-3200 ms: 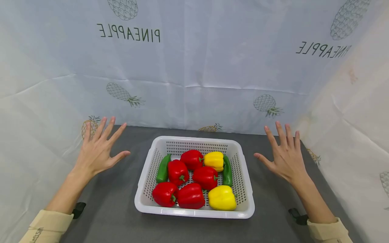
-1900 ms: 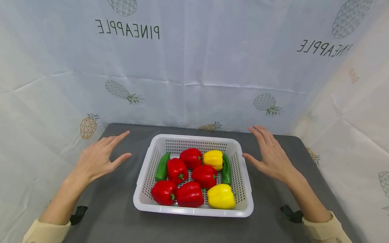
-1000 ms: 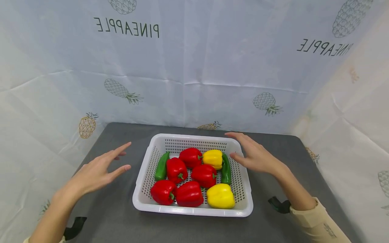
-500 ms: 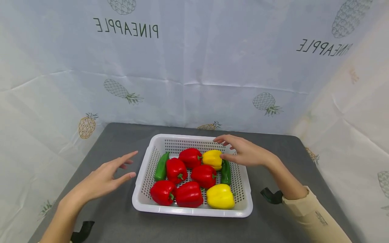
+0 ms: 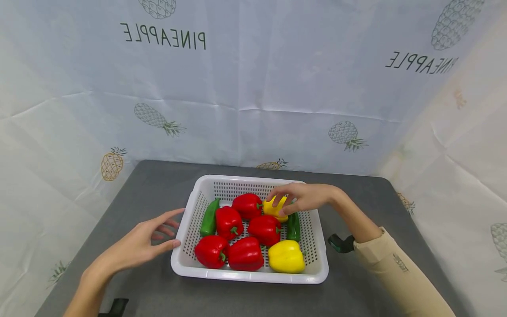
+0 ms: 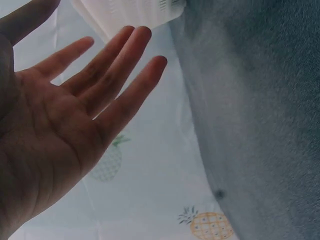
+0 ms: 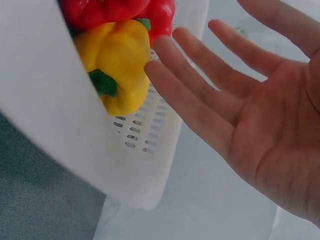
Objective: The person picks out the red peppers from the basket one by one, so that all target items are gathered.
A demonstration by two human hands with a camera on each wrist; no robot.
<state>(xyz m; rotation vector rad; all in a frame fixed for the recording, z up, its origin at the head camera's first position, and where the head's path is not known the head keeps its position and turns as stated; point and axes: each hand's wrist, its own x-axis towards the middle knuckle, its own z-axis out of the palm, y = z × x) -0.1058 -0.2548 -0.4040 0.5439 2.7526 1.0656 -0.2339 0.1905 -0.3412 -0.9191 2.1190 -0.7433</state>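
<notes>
A white perforated plastic basket (image 5: 249, 276) holds several red bell peppers (image 5: 246, 254), two yellow bell peppers and two long green peppers. My right hand (image 5: 305, 196) reaches over the basket's right side, its fingers and thumb spread over the back yellow bell pepper (image 5: 270, 208) and partly covering it. In the right wrist view the fingers are extended, with the tips close to a yellow bell pepper (image 7: 120, 55); contact is unclear. At the basket's left rim is my left hand (image 5: 139, 244), fingers loosely extended, thumb and fingertips at or just beside the rim. Nothing is in its palm (image 6: 50, 135).
A grey tabletop (image 5: 158, 185) carries the basket. White curtains (image 5: 253, 79) printed with pineapples rise behind it and on both sides. The front yellow bell pepper (image 5: 287, 256) and the green peppers (image 5: 210, 217) lie near the basket's sides. Dark straps hang at both wrists.
My right hand has moved leftward from beside the basket to above the back yellow bell pepper. My left hand has come down and rightward to the left rim. The basket and peppers have stayed put.
</notes>
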